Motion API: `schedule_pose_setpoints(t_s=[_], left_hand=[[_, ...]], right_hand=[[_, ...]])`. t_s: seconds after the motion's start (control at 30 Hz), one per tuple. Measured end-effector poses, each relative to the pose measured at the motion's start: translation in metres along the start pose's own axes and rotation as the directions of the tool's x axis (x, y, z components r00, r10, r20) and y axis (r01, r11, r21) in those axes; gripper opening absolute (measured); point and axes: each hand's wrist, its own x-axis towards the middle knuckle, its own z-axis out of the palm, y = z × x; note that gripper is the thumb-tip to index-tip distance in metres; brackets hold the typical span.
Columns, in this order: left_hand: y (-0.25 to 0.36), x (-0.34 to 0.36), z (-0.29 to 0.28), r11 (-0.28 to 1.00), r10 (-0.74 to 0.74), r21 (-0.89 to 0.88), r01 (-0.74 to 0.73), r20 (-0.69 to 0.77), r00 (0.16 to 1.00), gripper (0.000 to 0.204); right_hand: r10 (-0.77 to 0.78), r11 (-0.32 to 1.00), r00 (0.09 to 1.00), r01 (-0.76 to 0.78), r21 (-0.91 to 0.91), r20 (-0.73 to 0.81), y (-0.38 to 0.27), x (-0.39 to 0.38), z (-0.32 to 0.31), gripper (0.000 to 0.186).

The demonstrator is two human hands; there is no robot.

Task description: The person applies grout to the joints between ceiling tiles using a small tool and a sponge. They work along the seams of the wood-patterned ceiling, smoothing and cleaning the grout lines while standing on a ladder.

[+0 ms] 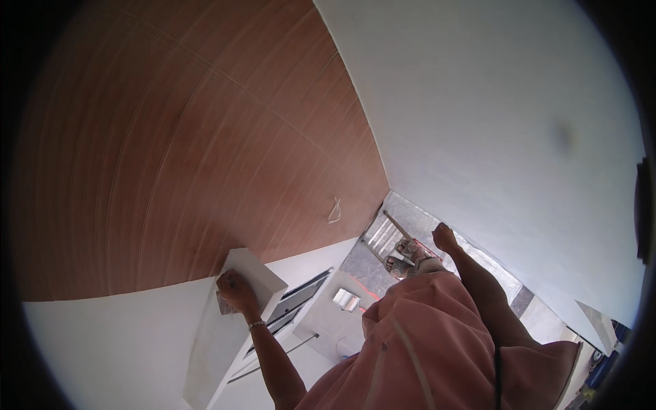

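My left hand is closed around a small greyish, flat-edged piece, mostly covered by my fingers, so its kind cannot be told. It is pressed against the pale grey face of a boxy projection, just below a brown ribbed panel surface. A bracelet circles that wrist. On the other side, my right hand is curled into a fist beside the large white wall, with nothing visible sticking out of it.
Far below, my sandalled feet stand on a ladder. A shiny metallic item lies on the grey floor. From the brown panels hangs a white cable loop. Dark-framed openings lie beyond the projection.
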Motion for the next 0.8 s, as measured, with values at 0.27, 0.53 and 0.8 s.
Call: schedule_pose_setpoints(t_s=[0.27, 0.53, 0.8], left_hand=[[0.006, -0.004, -0.003, 0.99, -0.022, -0.144, 0.005, -0.117, 0.993, 0.009], [-0.005, -0.008, -0.002, 0.942, -0.159, -0.322, 0.099, -0.164, 0.974, 0.007], [-0.008, -0.012, -0.007, 0.864, -0.328, -0.441, 0.242, -0.13, 0.936, 0.012]], right_hand=[[0.316, 0.947, 0.932, -0.32, -0.007, 0.179, 0.085, -0.035, 0.063, 0.04], [0.326, 0.806, 0.872, -0.458, 0.374, 0.365, 0.051, -0.037, 0.001, 0.02], [0.326, 0.728, 0.88, -0.466, 0.502, 0.345, 0.034, -0.025, -0.084, 0.02]])
